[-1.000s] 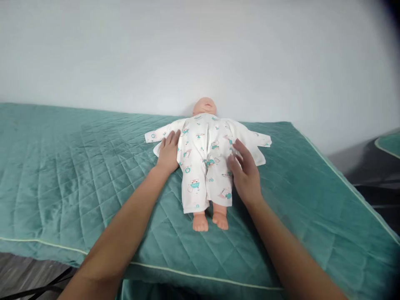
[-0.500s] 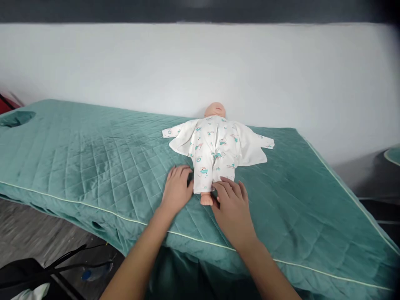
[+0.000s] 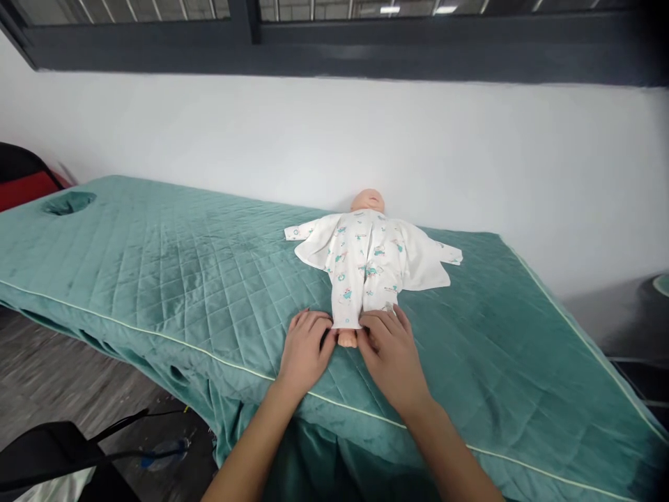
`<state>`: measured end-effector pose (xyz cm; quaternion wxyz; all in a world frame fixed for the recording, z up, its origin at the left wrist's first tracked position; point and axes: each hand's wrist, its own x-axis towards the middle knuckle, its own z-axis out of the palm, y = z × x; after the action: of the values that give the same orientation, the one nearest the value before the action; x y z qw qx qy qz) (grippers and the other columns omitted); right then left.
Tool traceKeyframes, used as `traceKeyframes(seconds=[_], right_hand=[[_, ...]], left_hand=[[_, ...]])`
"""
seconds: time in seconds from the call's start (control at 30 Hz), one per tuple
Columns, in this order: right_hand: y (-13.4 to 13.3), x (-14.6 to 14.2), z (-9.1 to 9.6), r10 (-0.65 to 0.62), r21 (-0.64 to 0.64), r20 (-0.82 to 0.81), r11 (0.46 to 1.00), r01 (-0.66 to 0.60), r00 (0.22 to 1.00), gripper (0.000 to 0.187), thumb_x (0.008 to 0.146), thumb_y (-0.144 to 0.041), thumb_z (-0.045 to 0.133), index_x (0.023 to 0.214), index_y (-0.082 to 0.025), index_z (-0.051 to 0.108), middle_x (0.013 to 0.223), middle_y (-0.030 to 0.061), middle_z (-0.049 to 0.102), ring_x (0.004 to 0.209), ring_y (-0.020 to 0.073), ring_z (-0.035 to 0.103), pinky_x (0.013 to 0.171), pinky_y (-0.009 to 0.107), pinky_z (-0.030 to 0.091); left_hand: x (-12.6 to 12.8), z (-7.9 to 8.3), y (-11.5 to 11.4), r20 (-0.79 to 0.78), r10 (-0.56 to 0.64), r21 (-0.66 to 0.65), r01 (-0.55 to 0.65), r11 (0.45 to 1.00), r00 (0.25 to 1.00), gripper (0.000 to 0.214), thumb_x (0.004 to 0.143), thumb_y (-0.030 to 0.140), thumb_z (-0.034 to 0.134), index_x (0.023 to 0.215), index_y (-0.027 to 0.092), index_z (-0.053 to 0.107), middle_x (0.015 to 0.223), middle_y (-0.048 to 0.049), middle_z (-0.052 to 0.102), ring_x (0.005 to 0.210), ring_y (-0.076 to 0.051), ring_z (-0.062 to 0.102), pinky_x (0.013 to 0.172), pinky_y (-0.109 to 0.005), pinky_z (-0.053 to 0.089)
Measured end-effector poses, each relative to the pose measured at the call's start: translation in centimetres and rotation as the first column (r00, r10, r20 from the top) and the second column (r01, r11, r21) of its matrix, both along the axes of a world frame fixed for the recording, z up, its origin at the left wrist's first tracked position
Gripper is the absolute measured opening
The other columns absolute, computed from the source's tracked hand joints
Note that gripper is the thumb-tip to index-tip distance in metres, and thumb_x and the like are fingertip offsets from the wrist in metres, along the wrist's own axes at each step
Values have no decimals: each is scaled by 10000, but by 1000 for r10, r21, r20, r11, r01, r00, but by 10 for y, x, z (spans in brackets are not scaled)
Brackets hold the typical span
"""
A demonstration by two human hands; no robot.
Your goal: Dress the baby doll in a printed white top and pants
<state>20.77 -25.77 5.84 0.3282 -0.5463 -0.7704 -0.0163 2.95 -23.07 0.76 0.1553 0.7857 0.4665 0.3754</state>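
Note:
A baby doll (image 3: 368, 200) lies on its back with its head by the wall. Its arms are spread in the sleeves of an open white baby jacket (image 3: 426, 261). White printed baby trousers (image 3: 348, 279) cover its front from the neck down to the ankles. One bare foot (image 3: 348, 338) sticks out of the nearer cuff. My left hand (image 3: 308, 348) pinches the left edge of that cuff. My right hand (image 3: 389, 352) pinches the same cuff's right edge and hides the end of the other trouser leg and the other foot.
A green quilted cover (image 3: 209, 272) lies over the bed, which has a face hole (image 3: 70, 202) at its far left. Behind it rises a white wall (image 3: 235, 139) below a dark window frame (image 3: 418, 49). A black bag-like object (image 3: 47, 453) and a plastic bottle (image 3: 164, 453) are at lower left.
My left hand has moved from beside the trouser leg onto its cuff, with the fingers closing there. My right hand stays at the cuff. The view has tilted up, showing the window.

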Motion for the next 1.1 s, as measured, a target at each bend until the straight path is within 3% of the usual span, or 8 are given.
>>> traceKeyframes(seconds=[0.13,0.23,0.33,0.47,0.57,0.7,0.9,1.1], right_hand=[[-10,-3,14,80,2,10,997,-80,997,103,984,-145,539,949,-226,591,959,17,688,972,211,643,1162,527,316],[-14,-1,14,108,-2,12,994,-108,994,100,981,-144,555,962,-231,600,964,15,687,1007,217,640,1162,534,323],[-17,11,2,92,29,-131,996,-89,987,131,988,-153,558,1057,-248,616,1047,26,681,1063,213,630,1113,494,396],[-18,35,-22,-70,14,-410,996,83,909,260,964,-108,500,1164,-242,599,1190,76,623,1139,217,598,977,424,503],[-16,45,-37,-135,-48,-445,991,127,885,344,887,-75,506,1181,-232,587,1218,91,601,1170,242,574,973,452,506],[-13,44,-45,-182,-93,-379,983,158,907,264,900,-151,547,1155,-212,577,1209,112,593,1136,264,579,905,444,528],[-7,41,-47,-258,-145,-256,963,226,932,121,937,-230,559,1046,-201,602,1057,99,639,1001,281,584,854,458,507],[-13,44,-46,-173,-122,-403,983,134,899,71,982,-231,544,978,-221,614,987,53,647,933,235,589,828,406,481]], left_hand=[[-4,-2,-5,92,-25,10,24,1000,995,93,953,188,554,870,200,594,1040,-24,698,995,-190,613,941,-397,456],[-6,-5,-9,133,-17,-6,18,1000,991,112,944,178,557,835,195,578,1013,-27,698,978,-184,622,910,-379,470],[-7,-6,-11,142,-6,2,6,1000,990,102,952,186,555,852,197,575,1008,-30,693,979,-181,630,908,-378,481],[-4,-2,-16,211,24,104,-47,993,977,103,946,185,577,1047,204,580,1152,-75,665,1090,-194,618,956,-394,507],[5,5,-21,164,-2,207,-32,978,987,280,925,178,606,1200,209,561,1296,-113,611,1225,-230,566,1042,-444,489],[23,15,-24,50,-63,239,49,970,997,326,908,142,594,1227,204,565,1384,-119,566,1354,-264,481,1122,-480,447],[49,24,-14,19,-73,169,68,983,997,252,937,169,559,1178,215,613,1395,-85,573,1422,-261,415,1182,-480,403],[62,50,-3,-131,-38,-56,31,998,991,250,927,182,577,1160,236,649,1334,-47,622,1396,-260,434,1152,-483,425]])
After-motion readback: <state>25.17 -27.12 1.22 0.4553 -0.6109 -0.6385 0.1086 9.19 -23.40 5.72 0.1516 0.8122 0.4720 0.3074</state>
